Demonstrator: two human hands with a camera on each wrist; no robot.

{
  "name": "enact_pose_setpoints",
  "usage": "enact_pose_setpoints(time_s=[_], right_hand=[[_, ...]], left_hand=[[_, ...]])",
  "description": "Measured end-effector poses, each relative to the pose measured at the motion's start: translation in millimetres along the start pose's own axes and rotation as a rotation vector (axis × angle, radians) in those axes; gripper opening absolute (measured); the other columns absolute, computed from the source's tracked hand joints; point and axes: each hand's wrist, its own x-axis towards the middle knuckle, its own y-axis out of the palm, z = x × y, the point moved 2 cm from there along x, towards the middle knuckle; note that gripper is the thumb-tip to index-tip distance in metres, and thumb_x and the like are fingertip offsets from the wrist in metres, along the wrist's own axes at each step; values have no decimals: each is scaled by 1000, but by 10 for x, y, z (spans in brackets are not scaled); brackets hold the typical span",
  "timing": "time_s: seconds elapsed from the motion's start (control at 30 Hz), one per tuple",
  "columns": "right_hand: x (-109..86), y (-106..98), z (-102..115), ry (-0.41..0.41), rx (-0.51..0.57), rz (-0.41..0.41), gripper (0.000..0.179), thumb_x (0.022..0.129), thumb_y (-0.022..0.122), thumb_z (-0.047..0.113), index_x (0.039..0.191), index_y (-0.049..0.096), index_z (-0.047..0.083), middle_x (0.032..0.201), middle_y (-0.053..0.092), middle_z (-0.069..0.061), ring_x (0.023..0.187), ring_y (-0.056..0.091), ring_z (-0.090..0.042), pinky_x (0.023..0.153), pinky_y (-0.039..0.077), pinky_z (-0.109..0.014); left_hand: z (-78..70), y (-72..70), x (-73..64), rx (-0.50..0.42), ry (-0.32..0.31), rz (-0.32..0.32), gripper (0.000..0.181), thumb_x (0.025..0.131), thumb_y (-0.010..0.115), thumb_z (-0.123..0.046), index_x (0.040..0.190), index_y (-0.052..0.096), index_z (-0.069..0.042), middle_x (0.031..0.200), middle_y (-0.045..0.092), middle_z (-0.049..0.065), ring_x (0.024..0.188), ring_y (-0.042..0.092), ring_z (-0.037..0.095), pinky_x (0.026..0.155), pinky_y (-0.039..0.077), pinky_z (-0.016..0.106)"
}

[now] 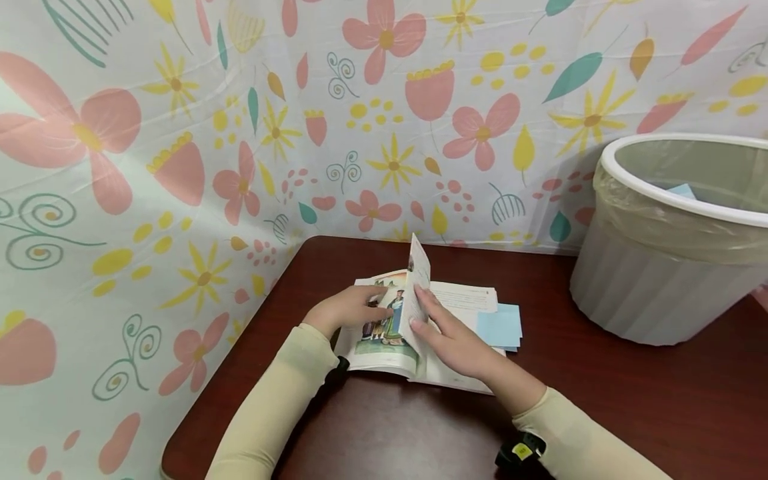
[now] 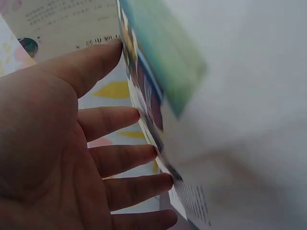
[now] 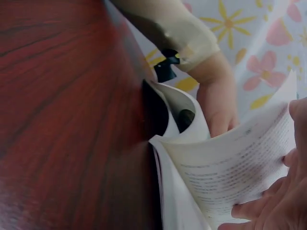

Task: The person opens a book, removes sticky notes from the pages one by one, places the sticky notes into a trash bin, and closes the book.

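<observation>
An open book (image 1: 465,297) lies on the dark red table, with a coloured picture on its left page. One raised page (image 1: 422,267) stands nearly upright at the middle of the book. My left hand (image 1: 345,308) lies over the left page; in the left wrist view its outstretched fingertips (image 2: 120,160) touch a page's edge. Against the printed side of the raised page rests my right hand (image 1: 453,337), its fingers fairly straight in the right wrist view. Light blue paper slips (image 1: 501,325) stick out beyond the book's right side.
A grey ribbed bin (image 1: 636,287) with a white rim and a clear liner stands at the right. A piece of light blue paper (image 1: 682,191) shows inside it. A flowered curtain (image 1: 384,153) hangs behind and to the left of the table (image 1: 384,427).
</observation>
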Motion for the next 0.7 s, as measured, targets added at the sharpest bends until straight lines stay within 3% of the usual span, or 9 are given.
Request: enact_pose_setpoints(time_s=[0.43, 0.7], right_hand=[[-109, 191, 16, -13, -194, 83, 75, 104, 48, 59, 166, 15, 34, 175, 0, -11, 160, 14, -35, 123, 25, -64], [-152, 260, 7, -13, -318, 127, 76, 102, 49, 62, 166, 21, 30, 174, 6, -14, 155, 30, -40, 118, 35, -62]], left_hand=[[371, -126, -1, 59, -127, -76, 65, 97, 66, -50, 153, 52, -19, 155, 53, 3, 146, 47, 26, 118, 42, 49], [472, -157, 9, 73, -142, -79, 59, 100, 64, -40, 151, 53, -14, 154, 54, 8, 144, 49, 30, 116, 43, 51]])
